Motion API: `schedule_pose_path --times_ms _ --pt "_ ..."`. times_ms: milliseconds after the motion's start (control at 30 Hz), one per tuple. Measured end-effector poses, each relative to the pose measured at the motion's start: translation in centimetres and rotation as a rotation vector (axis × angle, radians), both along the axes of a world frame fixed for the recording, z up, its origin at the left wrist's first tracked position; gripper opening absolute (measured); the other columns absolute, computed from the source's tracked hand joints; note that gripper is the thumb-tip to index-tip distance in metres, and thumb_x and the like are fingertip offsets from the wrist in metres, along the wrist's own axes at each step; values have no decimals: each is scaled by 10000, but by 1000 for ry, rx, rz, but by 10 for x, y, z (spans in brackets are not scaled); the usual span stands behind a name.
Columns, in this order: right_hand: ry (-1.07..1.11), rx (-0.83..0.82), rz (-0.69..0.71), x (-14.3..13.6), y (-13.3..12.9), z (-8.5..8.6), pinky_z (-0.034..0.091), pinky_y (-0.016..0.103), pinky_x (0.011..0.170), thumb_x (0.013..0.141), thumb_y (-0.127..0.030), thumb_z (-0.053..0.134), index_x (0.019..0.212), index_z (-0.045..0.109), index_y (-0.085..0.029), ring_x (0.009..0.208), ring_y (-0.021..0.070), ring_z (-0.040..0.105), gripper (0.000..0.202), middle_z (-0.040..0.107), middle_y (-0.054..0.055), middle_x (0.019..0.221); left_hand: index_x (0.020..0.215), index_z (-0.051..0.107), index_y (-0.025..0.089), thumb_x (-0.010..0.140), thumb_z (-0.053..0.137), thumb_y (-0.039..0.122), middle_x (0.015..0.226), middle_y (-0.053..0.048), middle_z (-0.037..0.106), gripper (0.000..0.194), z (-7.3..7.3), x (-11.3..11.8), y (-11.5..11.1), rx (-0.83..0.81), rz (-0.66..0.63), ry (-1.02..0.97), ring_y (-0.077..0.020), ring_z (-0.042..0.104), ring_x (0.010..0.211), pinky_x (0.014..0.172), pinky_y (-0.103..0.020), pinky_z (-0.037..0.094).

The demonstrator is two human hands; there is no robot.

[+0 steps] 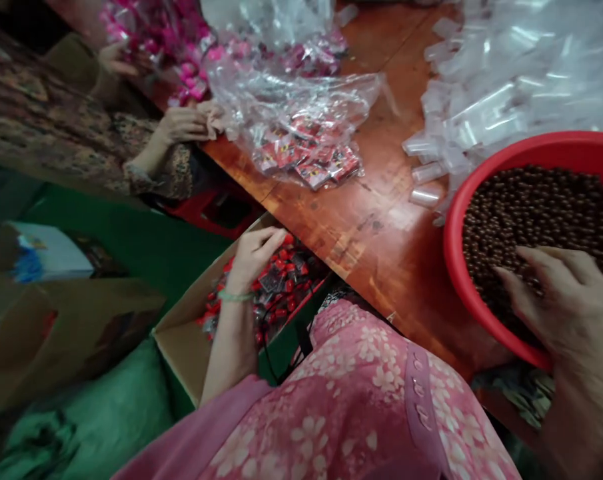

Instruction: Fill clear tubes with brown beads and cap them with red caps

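Observation:
Over an open cardboard box of small red-capped items, my left hand is closed, thumb and fingers together near a red cap; what it holds is mostly hidden. My right hand is inside a red basin at the right, its fingers apart and curved over small round brown balls. Whether any balls lie under its palm cannot be seen. A green band circles my left wrist.
Clear plastic tubes pile behind the basin on the wooden table. A plastic bag of red packets lies at the table's middle. Another person's hands are at the far left edge, near pink items. Cartons stand at lower left.

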State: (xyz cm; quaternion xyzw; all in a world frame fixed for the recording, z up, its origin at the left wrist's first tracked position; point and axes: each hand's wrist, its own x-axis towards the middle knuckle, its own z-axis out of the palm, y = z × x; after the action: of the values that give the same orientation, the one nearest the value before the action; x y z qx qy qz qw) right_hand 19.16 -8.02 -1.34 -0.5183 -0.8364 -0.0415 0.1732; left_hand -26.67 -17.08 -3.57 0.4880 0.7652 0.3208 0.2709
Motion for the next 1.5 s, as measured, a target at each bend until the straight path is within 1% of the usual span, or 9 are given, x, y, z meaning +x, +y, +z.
schedule_pose_path --times_ms 100,200,433,600,833,1033,1200,1333,1500 --pt "-107 46 125 -13 1 4 529 370 667 978 -369 649 1144 662 -235 857 261 719 214 760 124 1098 947 752 276 815 726 477 982 -10 800 242 -14 -28 -3 108 107 182 -313 719 983 903 -548 533" --pt "-126 33 110 -14 1 -1 492 360 641 996 -358 617 1099 668 -211 797 236 686 187 741 115 1040 1028 748 315 903 626 472 1072 -20 795 234 -16 -12 26 233 114 230 -299 738 1027 941 -547 551" --pt "-283 -163 -45 -13 2 -4 392 325 577 1031 -323 496 954 682 -175 665 194 597 250 664 74 908 1143 745 167 873 685 256 1188 -138 750 291 -27 116 164 308 -602 245 -290 683 1125 1032 -452 533" --pt "-325 -318 -116 -21 5 4 408 320 615 1037 -310 504 984 706 -161 707 196 634 256 678 87 927 1222 680 100 863 624 115 1257 -219 668 364 -53 172 209 238 -847 388 -333 596 1195 1080 -521 477" --pt "-195 -311 -70 -21 6 8 495 338 663 1031 -263 516 962 709 -149 778 232 683 235 680 97 879 1141 749 134 929 567 152 1094 -139 744 280 -70 154 202 332 -721 192 -235 681 1028 960 -420 570" --pt "367 -205 176 -26 5 18 589 327 837 1050 -257 533 1146 701 -157 890 187 716 218 736 92 1017 1170 768 172 858 792 341 1033 -78 815 356 -22 146 159 390 -572 -340 -165 747 858 803 -296 603" --pt "576 -342 348 -31 12 40 519 415 1138 997 -394 650 1446 610 -226 1349 249 596 480 618 146 1428 1309 697 225 791 874 248 951 -39 826 547 21 176 126 96 -807 -947 -147 775 823 788 -238 600" --pt "688 -523 472 -26 16 49 400 496 1241 935 -491 717 1440 644 -334 1459 274 482 534 532 98 1520 1480 528 228 757 898 208 872 -17 807 812 27 195 120 -126 -928 -1197 -147 779 799 780 -217 603" --pt "818 -666 427 -24 13 44 306 522 1281 860 -561 777 1306 744 -344 1523 302 392 497 450 72 1579 1437 536 255 721 915 175 1061 -32 798 814 29 211 124 -208 -965 -1252 -158 789 877 782 -210 613"
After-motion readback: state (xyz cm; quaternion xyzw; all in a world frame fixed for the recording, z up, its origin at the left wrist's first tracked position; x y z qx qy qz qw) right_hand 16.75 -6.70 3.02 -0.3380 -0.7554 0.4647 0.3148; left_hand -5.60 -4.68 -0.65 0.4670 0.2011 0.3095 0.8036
